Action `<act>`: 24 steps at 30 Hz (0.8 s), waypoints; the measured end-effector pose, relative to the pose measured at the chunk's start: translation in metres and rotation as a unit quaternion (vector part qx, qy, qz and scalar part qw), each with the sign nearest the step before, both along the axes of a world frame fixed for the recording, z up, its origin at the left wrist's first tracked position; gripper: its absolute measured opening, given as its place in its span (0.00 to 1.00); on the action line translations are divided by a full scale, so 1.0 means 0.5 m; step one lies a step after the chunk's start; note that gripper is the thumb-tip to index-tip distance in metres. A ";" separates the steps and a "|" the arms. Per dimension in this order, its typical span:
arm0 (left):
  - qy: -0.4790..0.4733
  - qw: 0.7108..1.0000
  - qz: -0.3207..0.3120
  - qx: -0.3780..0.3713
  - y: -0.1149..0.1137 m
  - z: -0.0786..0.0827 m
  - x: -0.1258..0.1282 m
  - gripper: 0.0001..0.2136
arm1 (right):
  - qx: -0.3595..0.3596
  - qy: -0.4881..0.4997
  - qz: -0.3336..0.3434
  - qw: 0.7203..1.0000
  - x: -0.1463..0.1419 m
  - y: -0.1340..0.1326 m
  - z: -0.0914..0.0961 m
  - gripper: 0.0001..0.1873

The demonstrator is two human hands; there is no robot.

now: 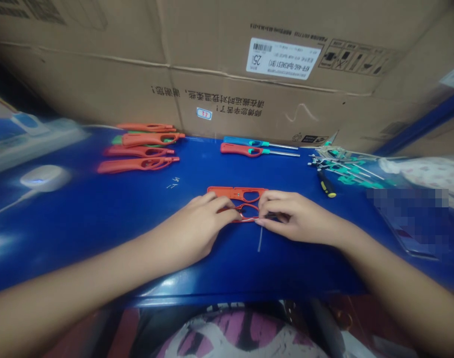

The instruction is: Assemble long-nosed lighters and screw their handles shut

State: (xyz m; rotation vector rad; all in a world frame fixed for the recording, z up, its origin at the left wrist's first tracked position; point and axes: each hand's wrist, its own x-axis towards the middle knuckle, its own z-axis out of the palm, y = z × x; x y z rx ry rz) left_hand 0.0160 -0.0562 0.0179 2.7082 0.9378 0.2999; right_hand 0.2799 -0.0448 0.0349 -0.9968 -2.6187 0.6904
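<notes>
Head view: shell (236,193) lies flat on the desk (100,214), frame centre.
Left hand (200,219): curled onto shell, holding it steady.
Right hand (290,216): fingertips pinched narrow on thin rod (260,242).

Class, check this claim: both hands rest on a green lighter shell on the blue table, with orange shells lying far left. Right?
One error: the head view shows the left hand and right hand on an orange lighter shell, not green. The blue table and orange shells lying far left are as stated.
</notes>
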 end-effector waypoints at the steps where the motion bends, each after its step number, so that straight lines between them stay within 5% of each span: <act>1: -0.001 1.000 0.001 -0.002 0.000 0.000 0.000 0.22 | 0.010 -0.003 -0.004 1.000 -0.001 0.000 -0.003 0.08; 6: 0.014 1.000 0.006 -0.003 -0.002 0.005 0.003 0.22 | 0.040 -0.025 -0.018 0.999 -0.006 -0.001 -0.012 0.01; 24: 0.034 0.999 0.007 0.005 -0.004 0.008 0.004 0.24 | 0.058 -0.045 -0.003 0.997 -0.005 -0.002 -0.011 0.07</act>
